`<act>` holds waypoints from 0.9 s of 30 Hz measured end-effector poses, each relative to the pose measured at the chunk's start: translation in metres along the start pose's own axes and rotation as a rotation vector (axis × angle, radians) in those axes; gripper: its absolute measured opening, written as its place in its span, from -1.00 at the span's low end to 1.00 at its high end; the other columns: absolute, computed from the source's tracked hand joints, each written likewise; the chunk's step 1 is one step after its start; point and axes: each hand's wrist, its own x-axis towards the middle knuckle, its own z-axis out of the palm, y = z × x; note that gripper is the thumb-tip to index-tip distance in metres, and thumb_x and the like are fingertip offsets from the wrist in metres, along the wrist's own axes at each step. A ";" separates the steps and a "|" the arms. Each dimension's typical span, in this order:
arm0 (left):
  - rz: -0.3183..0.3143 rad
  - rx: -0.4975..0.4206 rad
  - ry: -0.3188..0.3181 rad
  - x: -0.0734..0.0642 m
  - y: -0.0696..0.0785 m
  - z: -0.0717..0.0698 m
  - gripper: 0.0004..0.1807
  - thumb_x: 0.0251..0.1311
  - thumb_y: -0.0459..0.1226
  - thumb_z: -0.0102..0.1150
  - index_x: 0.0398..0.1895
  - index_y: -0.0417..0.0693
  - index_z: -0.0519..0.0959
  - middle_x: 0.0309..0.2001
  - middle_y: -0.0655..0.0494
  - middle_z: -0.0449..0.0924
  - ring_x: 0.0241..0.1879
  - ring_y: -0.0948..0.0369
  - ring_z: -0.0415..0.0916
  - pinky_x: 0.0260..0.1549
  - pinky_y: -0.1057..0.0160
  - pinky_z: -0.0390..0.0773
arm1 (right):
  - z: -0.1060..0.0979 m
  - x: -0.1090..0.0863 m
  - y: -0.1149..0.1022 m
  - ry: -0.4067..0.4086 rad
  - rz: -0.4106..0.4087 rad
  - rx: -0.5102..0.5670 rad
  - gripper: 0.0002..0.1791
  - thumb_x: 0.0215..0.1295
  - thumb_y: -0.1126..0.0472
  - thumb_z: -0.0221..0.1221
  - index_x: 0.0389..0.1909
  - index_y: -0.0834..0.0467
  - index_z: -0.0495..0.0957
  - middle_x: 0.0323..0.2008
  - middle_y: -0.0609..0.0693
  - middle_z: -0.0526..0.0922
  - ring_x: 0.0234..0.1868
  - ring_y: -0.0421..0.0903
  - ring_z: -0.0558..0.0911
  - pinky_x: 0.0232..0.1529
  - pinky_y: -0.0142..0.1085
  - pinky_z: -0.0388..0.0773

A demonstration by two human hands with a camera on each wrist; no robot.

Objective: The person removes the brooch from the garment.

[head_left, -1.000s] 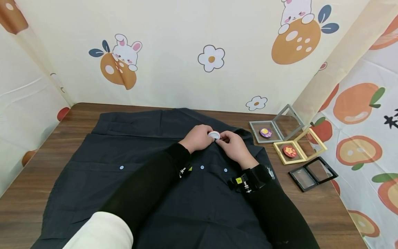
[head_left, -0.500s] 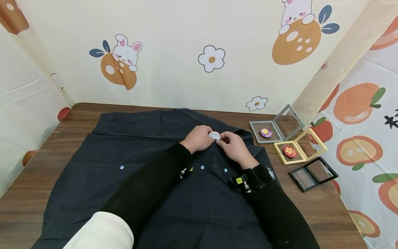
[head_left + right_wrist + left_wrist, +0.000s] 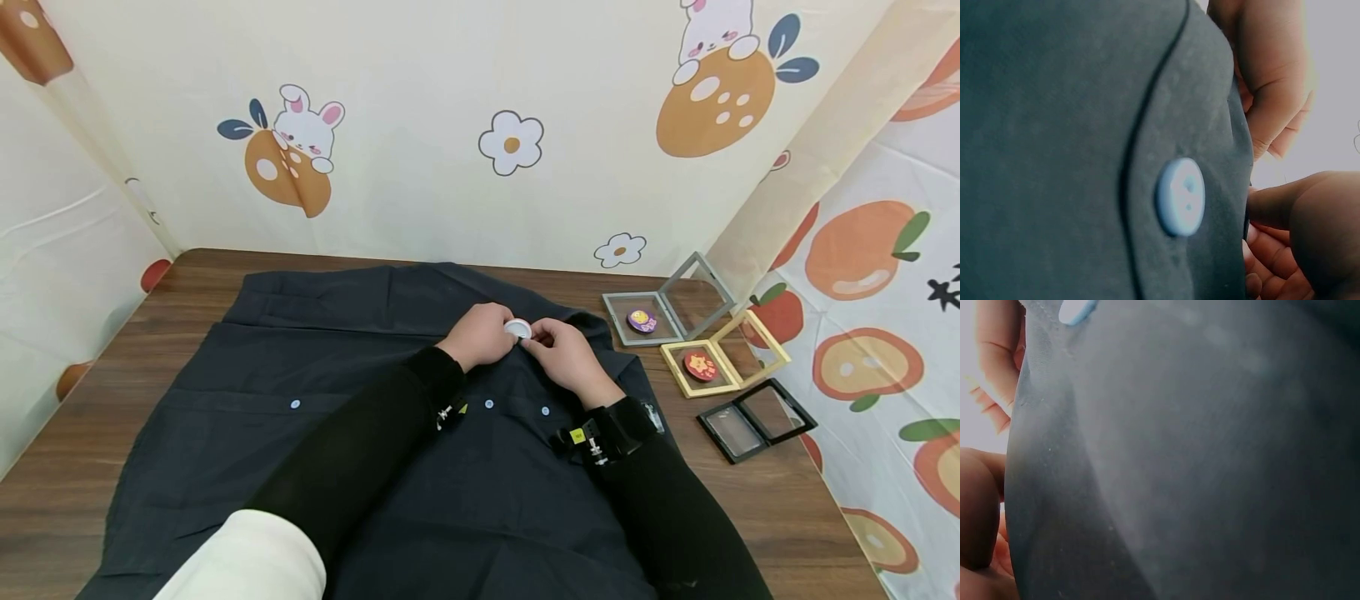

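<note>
A dark navy button-up shirt (image 3: 247, 467) lies spread over the table. Near its upper middle, my left hand (image 3: 480, 335) pinches a small white round disc (image 3: 517, 328) by its left side. From the right, my right hand (image 3: 562, 353) has bent fingers and thumb meeting at the disc's lower right edge, close against the cloth. Whether that hand also grips the shirt cannot be made out. In the right wrist view, a pale blue button (image 3: 1182, 197) stands out on the fabric, with fingers (image 3: 1272, 69) behind. Cloth fills most of the left wrist view, hiding the pinch.
Three hinged frame cases stand opened at the right: a grey one (image 3: 611, 307) with a purple badge (image 3: 642, 322), a yellow one (image 3: 677, 372) with a red badge (image 3: 700, 365), and a black one (image 3: 737, 457). A patterned cloth wall (image 3: 420, 200) rises behind the wooden table (image 3: 45, 508).
Both hands stay at the same spot with the disc between them. Only a very slight downward shift of the whole head view is seen.
</note>
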 end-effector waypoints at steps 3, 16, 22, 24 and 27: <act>0.002 0.014 -0.004 0.000 0.000 0.000 -0.85 0.46 -0.26 0.18 -0.08 -0.11 0.69 -0.27 0.10 0.66 -0.37 0.16 0.55 -0.33 0.25 0.51 | 0.001 0.001 0.000 -0.003 0.004 0.003 -0.84 0.54 0.13 0.20 -0.04 0.13 0.63 -0.17 0.05 0.65 -0.25 -0.01 0.57 -0.17 -0.10 0.49; 0.014 0.089 -0.037 0.003 0.002 0.002 -0.89 0.51 -0.26 0.10 -0.16 -0.11 0.57 -0.34 0.04 0.55 -0.42 0.12 0.49 -0.43 0.26 0.43 | 0.002 0.004 0.002 0.015 -0.012 -0.027 -0.84 0.55 0.11 0.18 -0.09 0.12 0.61 -0.24 0.03 0.63 -0.32 -0.03 0.55 -0.23 -0.11 0.47; 0.003 0.102 -0.047 0.002 0.005 0.003 -0.88 0.53 -0.27 0.08 -0.14 -0.13 0.57 -0.36 0.03 0.54 -0.43 0.13 0.48 -0.43 0.27 0.41 | 0.003 0.003 0.003 0.016 -0.029 -0.027 -0.84 0.56 0.11 0.17 -0.10 0.12 0.60 -0.26 0.03 0.62 -0.34 -0.03 0.54 -0.25 -0.11 0.45; 0.003 0.106 -0.054 0.002 0.005 0.004 -0.87 0.53 -0.26 0.08 -0.13 -0.13 0.57 -0.37 0.04 0.53 -0.44 0.13 0.47 -0.44 0.27 0.40 | 0.003 0.001 0.004 0.011 -0.029 -0.026 -0.85 0.56 0.12 0.17 -0.09 0.13 0.60 -0.26 0.03 0.62 -0.34 -0.03 0.54 -0.25 -0.12 0.45; 0.012 0.121 -0.061 0.001 0.005 0.006 -0.86 0.54 -0.26 0.07 -0.13 -0.13 0.57 -0.38 0.04 0.53 -0.44 0.14 0.47 -0.44 0.28 0.39 | 0.003 -0.001 0.005 0.007 -0.029 -0.023 -0.85 0.56 0.13 0.17 -0.08 0.13 0.60 -0.26 0.03 0.62 -0.35 -0.03 0.54 -0.25 -0.12 0.45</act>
